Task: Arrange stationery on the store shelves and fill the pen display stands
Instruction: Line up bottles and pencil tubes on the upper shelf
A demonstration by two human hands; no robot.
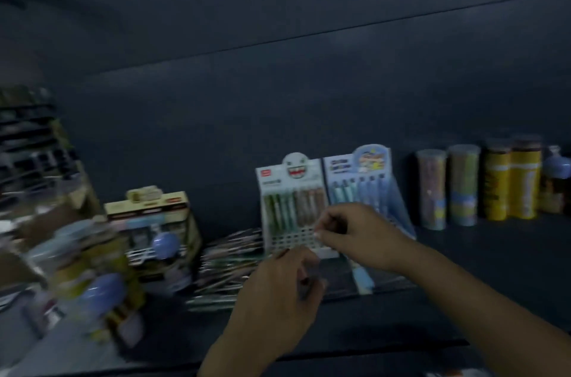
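Head view: right hand [349,231] pinches a pen [317,233] into your stand [278,182] grid.
Left hand [278,287]: grips spare pens [283,253] close, ready to feed.

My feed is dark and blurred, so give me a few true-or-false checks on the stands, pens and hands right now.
The white display stand stands left of the blue display stand. True.
The loose pens lie right of the blue stand. False: they lie left of the white stand.
The right hand is at the white stand's front grid. True.
The yellow tubes lie on their sides. False: they stand upright, right of the blue stand.
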